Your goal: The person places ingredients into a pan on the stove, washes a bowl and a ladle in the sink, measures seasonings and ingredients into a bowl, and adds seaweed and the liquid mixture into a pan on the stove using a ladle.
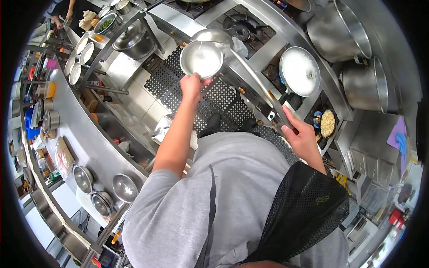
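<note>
My left hand [192,88] grips the near rim of a round metal bowl [182,61] with something white in it, held over the floor mat. My right hand [300,136] is closed around the dark end of a long-handled metal utensil [255,79]. Its shaft slants up and left toward a round metal piece [212,35] partly hidden behind the bowl; whether the two join I cannot tell. To the right, a frying pan [284,60] with white, frothy contents sits on a burner. Nearer me, a smaller pan holds a yellowish, omelette-like round [327,124].
Large steel pots [335,35] stand behind the stove at right. Left is a steel counter [100,143] with several metal bowls [125,187]. A lidded pot [132,40] stands at upper left, and another person's hands [62,21] show beyond. A perforated black mat [167,80] covers the floor.
</note>
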{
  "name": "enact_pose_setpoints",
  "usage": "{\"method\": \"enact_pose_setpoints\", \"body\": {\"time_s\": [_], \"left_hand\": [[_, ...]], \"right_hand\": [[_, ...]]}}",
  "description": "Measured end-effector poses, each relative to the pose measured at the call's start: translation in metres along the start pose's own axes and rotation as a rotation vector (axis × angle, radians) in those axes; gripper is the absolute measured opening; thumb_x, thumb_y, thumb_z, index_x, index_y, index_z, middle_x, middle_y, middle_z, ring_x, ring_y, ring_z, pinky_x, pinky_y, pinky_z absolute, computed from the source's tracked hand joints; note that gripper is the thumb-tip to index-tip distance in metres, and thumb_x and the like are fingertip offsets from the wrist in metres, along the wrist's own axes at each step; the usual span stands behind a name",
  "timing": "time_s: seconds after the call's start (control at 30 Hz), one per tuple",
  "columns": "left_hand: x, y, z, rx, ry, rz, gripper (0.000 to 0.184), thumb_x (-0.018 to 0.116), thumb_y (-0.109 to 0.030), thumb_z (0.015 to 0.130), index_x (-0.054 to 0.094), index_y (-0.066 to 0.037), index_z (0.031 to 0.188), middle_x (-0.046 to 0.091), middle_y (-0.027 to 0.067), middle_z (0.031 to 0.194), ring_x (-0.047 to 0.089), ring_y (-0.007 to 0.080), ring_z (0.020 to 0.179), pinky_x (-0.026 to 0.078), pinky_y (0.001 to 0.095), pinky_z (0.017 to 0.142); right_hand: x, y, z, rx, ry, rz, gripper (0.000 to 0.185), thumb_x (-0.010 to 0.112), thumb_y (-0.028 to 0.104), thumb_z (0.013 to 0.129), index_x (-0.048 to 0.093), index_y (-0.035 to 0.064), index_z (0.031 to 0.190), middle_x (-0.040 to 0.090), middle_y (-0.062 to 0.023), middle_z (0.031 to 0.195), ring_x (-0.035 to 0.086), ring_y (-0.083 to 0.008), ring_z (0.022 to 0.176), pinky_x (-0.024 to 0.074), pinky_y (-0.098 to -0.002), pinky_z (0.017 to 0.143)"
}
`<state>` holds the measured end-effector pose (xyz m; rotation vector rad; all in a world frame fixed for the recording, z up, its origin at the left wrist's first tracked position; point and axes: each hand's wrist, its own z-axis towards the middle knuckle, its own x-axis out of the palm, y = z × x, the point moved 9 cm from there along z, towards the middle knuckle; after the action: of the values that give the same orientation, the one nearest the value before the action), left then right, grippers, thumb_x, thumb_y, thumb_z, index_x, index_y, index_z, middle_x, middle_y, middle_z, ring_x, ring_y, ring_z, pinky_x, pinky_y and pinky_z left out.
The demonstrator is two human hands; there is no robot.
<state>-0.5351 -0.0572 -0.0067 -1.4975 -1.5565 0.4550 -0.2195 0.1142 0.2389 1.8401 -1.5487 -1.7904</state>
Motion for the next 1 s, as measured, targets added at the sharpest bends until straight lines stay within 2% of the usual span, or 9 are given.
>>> {"method": "enact_pose_setpoints", "body": {"time_s": [0.13,0.27,0.3,0.33,0.43,0.63,0.77,0.87,1.0], "left_hand": [[-0.007,-0.001,-0.027,-0.065,0.026,0.081,0.032,0.045,0.005,0.087,0.048,0.021,0.115,0.067,0.0284,0.100,0.073,0.0348,0.072,0.065,0.0367,0.063],[0.009,-0.009,-0.011,0.019,0.030,0.076,0.031,0.045,0.005,0.088,0.050,0.021,0.113,0.067,0.0279,0.100,0.073,0.0331,0.070,0.065,0.0352,0.061],[0.004,-0.014,-0.009,0.048,-0.014,0.011,0.031,0.045,0.003,0.088,0.050,0.021,0.113,0.067,0.0278,0.100,0.073,0.0320,0.069,0.064,0.0346,0.059],[0.000,-0.018,-0.012,0.052,-0.015,0.006,0.031,0.045,0.003,0.088,0.050,0.021,0.113,0.067,0.0278,0.100,0.073,0.0320,0.069,0.064,0.0346,0.059],[-0.010,-0.015,-0.032,-0.001,0.002,0.113,0.030,0.047,0.001,0.089,0.052,0.019,0.112,0.068,0.0267,0.096,0.072,0.0308,0.065,0.062,0.0343,0.057],[0.000,-0.022,-0.023,0.070,0.031,0.245,0.028,0.047,0.001,0.090,0.056,0.018,0.110,0.070,0.0243,0.091,0.072,0.0291,0.064,0.061,0.0333,0.055],[-0.006,-0.021,-0.032,0.087,0.015,0.250,0.028,0.048,0.001,0.089,0.056,0.018,0.110,0.070,0.0235,0.090,0.073,0.0286,0.063,0.061,0.0342,0.055],[-0.010,-0.020,-0.021,0.084,0.018,0.338,0.030,0.050,0.001,0.088,0.055,0.019,0.111,0.070,0.0244,0.090,0.073,0.0293,0.065,0.062,0.0340,0.056],[-0.012,-0.029,-0.019,0.117,0.027,0.248,0.030,0.048,0.001,0.088,0.055,0.018,0.112,0.070,0.0236,0.093,0.073,0.0292,0.064,0.062,0.0339,0.058]], "right_hand": [[-0.001,0.004,0.000,-0.016,0.013,0.024,0.060,0.067,0.005,0.090,0.052,0.0172,0.147,0.071,-0.0125,0.105,0.051,-0.0102,0.071,0.0468,-0.0259,0.072],[0.002,0.002,-0.002,0.003,0.030,0.089,0.058,0.067,0.003,0.090,0.052,0.0134,0.146,0.071,-0.0102,0.120,0.053,-0.0068,0.077,0.0471,-0.0243,0.074],[0.002,0.002,-0.003,0.066,0.064,0.076,0.058,0.067,0.004,0.091,0.052,0.0129,0.146,0.070,-0.0110,0.122,0.060,-0.0079,0.088,0.0478,-0.0242,0.081],[0.002,0.001,-0.003,0.061,0.065,0.073,0.058,0.067,0.004,0.091,0.052,0.0129,0.146,0.070,-0.0110,0.122,0.060,-0.0079,0.088,0.0478,-0.0242,0.081],[0.004,0.005,-0.003,-0.055,0.031,0.083,0.057,0.066,0.004,0.091,0.052,0.0123,0.146,0.069,-0.0116,0.124,0.063,-0.0108,0.103,0.0471,-0.0253,0.090],[0.007,0.009,-0.005,0.095,0.109,0.024,0.057,0.066,0.004,0.091,0.052,0.0118,0.146,0.068,-0.0116,0.129,0.063,-0.0106,0.108,0.0474,-0.0246,0.091],[0.007,0.011,-0.005,-0.103,0.007,0.072,0.057,0.067,0.006,0.091,0.052,0.0134,0.146,0.069,-0.0123,0.125,0.062,-0.0102,0.091,0.0486,-0.0242,0.083],[0.010,0.006,-0.005,0.037,0.069,0.036,0.057,0.067,0.007,0.091,0.053,0.0146,0.146,0.070,-0.0122,0.123,0.060,-0.0106,0.086,0.0486,-0.0247,0.081],[0.007,0.006,-0.005,-0.091,-0.002,0.043,0.058,0.067,0.007,0.091,0.053,0.0186,0.146,0.071,-0.0115,0.103,0.052,-0.0121,0.073,0.0478,-0.0275,0.074]]}}
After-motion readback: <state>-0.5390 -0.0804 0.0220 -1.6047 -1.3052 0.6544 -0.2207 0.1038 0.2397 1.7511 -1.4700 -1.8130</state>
